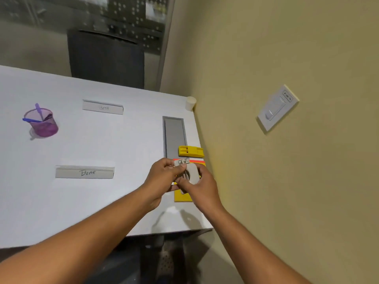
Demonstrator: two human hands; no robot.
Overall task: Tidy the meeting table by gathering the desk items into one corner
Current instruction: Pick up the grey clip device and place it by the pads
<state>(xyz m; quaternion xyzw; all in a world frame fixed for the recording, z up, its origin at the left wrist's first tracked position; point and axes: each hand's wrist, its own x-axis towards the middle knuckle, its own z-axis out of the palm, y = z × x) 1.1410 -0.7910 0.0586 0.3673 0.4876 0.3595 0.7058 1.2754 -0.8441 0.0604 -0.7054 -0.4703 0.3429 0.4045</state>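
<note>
**Both hands on a small grey gadget at the desk's right edge**

The left hand [164, 177] and the right hand [200, 186] meet over one small item, a grey gadget [189, 173] with a metal clip or clasp at its top end and a rounded grey body below. The left grip is pinched on the metal end, thumb and fingers curled round it; the right grip is curled round the rounded lower body from the other side. What the gadget is exactly I cannot tell, as the fingers cover much of it. It is held just above a yellow notepad [182, 196] that lies flat by the desk's right edge.

Judging by its size and how lightly the fingers pinch it, the gadget looks light and rigid, with a smooth plastic body that could slip; the metal end looks like the surer place to hold. It seems sturdy enough to be set down without care.

Just beyond the hands lies a yellow stapler-like block [190, 151], touching or nearly touching the notepad's far end, beside a grey recessed panel [174, 136] in the desk [92, 140]. This near-right corner looks to be the gathering spot. Still well apart from it: a purple mesh cup [42, 124] with pens at far left, two name plates reading "BETA" [103, 107] and "BEAR" [84, 172], and a paper cup [190, 103] at the far right corner.
</note>
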